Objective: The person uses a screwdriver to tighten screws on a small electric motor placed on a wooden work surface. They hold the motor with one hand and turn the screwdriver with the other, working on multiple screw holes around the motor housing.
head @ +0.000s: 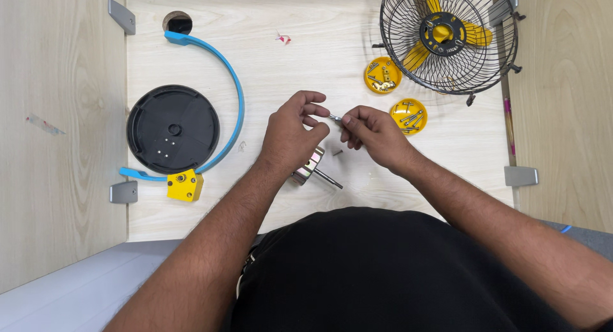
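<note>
I see my left hand [290, 135] and right hand [375, 135] meeting fingertip to fingertip, both pinched on a small metal screw [335, 118] held between them — fingers curled, not clenched. Just below the left hand a small motor [313, 168] with its shaft lies on the pale wooden surface [287, 64]. Beyond the right hand sit two yellow dishes of screws [408, 116] and a caged fan [447, 35].

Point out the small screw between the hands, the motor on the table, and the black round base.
small screw [335, 118], head view, its shaft
motor [311, 166], head view, its metal body
black round base [172, 129], head view, its centre
</note>
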